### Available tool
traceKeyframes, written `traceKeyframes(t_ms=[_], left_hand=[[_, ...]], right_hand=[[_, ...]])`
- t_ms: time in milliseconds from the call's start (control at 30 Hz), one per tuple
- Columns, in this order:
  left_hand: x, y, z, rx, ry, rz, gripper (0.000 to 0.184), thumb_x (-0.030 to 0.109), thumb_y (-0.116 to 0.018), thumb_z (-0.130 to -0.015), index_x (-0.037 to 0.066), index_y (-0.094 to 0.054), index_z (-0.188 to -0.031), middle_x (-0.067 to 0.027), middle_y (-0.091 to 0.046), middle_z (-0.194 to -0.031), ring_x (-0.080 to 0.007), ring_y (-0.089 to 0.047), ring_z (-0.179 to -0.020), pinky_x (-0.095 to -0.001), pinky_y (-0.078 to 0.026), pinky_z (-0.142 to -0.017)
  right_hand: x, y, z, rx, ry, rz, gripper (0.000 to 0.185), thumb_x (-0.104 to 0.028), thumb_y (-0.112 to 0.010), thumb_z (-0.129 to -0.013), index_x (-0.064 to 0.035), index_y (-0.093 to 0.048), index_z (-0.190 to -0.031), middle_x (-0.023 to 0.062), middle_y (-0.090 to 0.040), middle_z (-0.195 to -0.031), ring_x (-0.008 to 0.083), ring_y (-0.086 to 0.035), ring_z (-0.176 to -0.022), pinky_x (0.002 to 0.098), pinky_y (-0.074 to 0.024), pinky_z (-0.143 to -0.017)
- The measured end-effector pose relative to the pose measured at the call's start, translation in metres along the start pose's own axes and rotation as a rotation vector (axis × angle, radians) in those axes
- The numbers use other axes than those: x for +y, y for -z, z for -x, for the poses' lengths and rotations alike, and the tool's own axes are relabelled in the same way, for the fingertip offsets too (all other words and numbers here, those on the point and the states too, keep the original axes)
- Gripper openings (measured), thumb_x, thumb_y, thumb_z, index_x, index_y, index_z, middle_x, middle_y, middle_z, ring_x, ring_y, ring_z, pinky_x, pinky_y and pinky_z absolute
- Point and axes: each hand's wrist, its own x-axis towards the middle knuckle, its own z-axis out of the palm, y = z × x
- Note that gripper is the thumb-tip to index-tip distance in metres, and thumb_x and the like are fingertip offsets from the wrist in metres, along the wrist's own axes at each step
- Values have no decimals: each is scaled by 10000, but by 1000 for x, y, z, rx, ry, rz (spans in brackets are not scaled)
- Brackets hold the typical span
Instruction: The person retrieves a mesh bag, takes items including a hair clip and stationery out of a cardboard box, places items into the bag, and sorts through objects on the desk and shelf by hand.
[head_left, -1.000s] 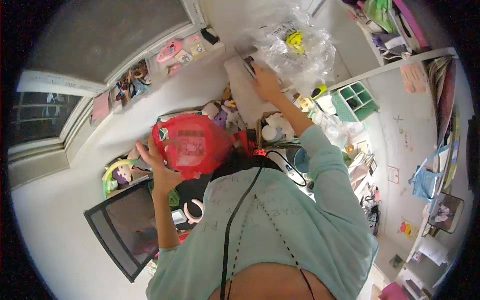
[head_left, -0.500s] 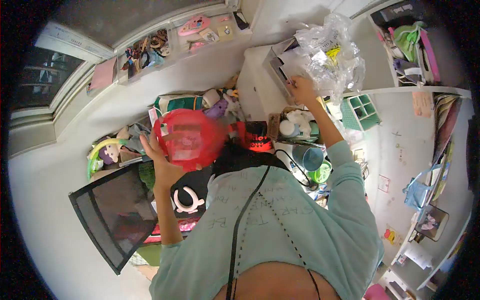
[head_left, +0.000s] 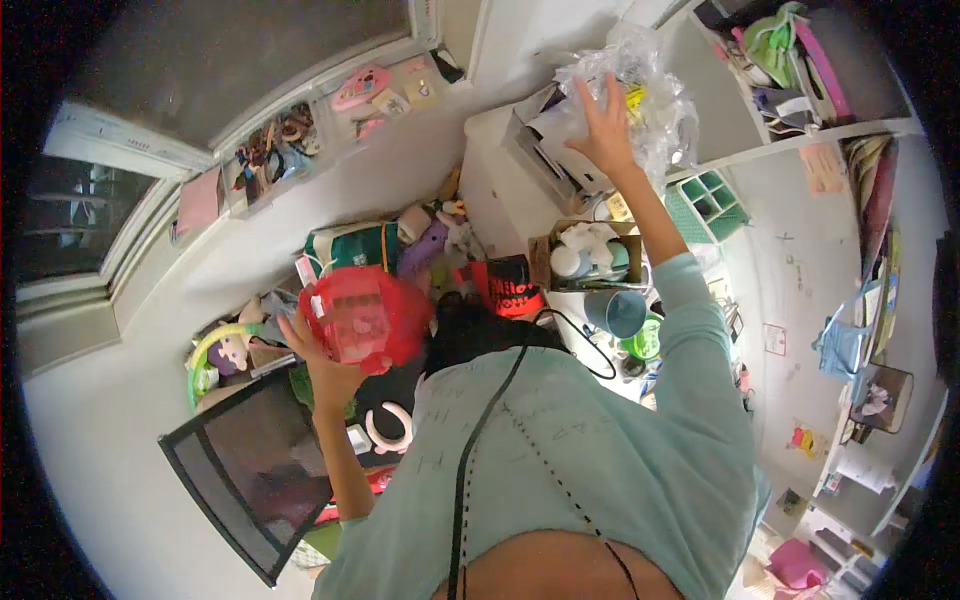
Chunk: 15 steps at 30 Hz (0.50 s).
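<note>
My left hand (head_left: 328,368) holds a red see-through plastic bag (head_left: 365,315) with something pale inside that I cannot make out. Part of that hand is hidden by the bag, while some fingers stick up beside it. On the other side, my right hand (head_left: 607,130) is raised with its fingers spread and nothing in it. Right by those fingers is a crumpled clear plastic bag (head_left: 668,125) with a yellow patch; whether they touch, I cannot tell. Below this hand a clear-sided bin (head_left: 548,160) stands on a white surface.
A box of bottles and white plastic (head_left: 590,255), a blue cup (head_left: 615,312) and a green organizer (head_left: 705,205) stand at the right. A black mesh bin (head_left: 250,470) and a pink headband (head_left: 390,428) are at lower left. Clear trays (head_left: 280,150) line the window ledge.
My right hand has left the clear-sided bin, moved up toward the clear plastic bag and spread its fingers. The red bag sits a little lower in view, still in my left hand.
</note>
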Motion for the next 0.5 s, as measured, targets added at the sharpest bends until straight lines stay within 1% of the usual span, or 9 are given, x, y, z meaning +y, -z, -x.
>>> traceKeyframes(t_ms=[67, 100, 167, 200, 267, 300, 367, 467, 500], left_hand=[[-3, 4, 2, -12, -22, -70, 1301, 278, -843, -370, 45, 29, -1307, -124, -1, -1350, -259, -195, -1227, -380, -256, -989], [-4, 5, 1, -17, -31, -106, 1306, 275, -845, -367, 47, 33, -1308, -121, 12, -1352, -258, -191, -1229, -380, -266, -984], [-6, 3, 1, -8, -55, -55, 1308, 264, -846, -369, 51, 38, -1310, -120, 43, -1351, -260, -185, -1233, -380, -291, -969], [-5, 2, 1, -5, -65, -31, 1309, 258, -846, -371, 53, 41, -1311, -119, 58, -1351, -261, -182, -1234, -380, -304, -961], [0, -2, -1, 6, -93, -83, 1314, 250, -845, -381, 61, 66, -1310, -125, 10, -1355, -258, -225, -1215, -380, -322, -948], [3, -4, -2, 11, -108, -110, 1317, 246, -844, -387, 65, 78, -1309, -128, -15, -1357, -257, -247, -1206, -380, -330, -941], [9, -9, -4, 15, -114, -22, 1320, 231, -838, -403, 61, 115, -1300, -132, -85, -1352, -247, -309, -1163, -376, -337, -933], [18, -16, -11, -35, -150, 47, 1316, 196, -826, -424, 56, 157, -1288, -136, -168, -1339, -231, -379, -1099, -369, -342, -924], [20, -17, -13, -69, -163, 58, 1314, 182, -822, -431, 55, 169, -1284, -137, -192, -1333, -226, -398, -1078, -366, -342, -922]], right_hand=[[29, -24, -2, 63, 59, -218, 958, -183, -763, -515, -195, -222, -1304, 135, -198, -1342, 404, -164, -1221, 484, -229, -973], [43, -29, -2, 31, 66, -365, 962, -192, -766, -510, -185, -223, -1304, 136, -175, -1350, 401, -153, -1226, 494, -226, -971], [59, -26, 0, -34, 79, -662, 970, -209, -770, -502, -167, -226, -1305, 139, -128, -1367, 395, -133, -1236, 512, -220, -968], [63, -26, 6, -120, 8, -430, 957, -227, -760, -520, -165, -220, -1307, 140, -149, -1362, 379, -145, -1239, 498, -232, -968], [58, -8, 16, -289, -134, 32, 931, -261, -740, -555, -160, -208, -1313, 141, -192, -1351, 347, -169, -1245, 470, -254, -966], [59, -10, 20, -317, -177, 73, 879, -275, -721, -580, -155, -233, -1301, 141, -220, -1341, 331, -195, -1239, 444, -271, -962], [63, -21, 27, -369, -270, 149, 778, -303, -682, -630, -144, -283, -1279, 140, -276, -1320, 300, -248, -1227, 392, -305, -953], [70, -52, 11, -431, -228, 40, 540, -318, -642, -674, -103, -448, -1129, 150, -392, -1236, 300, -425, -1100, 389, -397, -854], [63, -54, 9, -377, -243, 7, 454, -319, -636, -680, -80, -487, -1036, 157, -446, -1167, 315, -475, -1019, 408, -419, -792]])
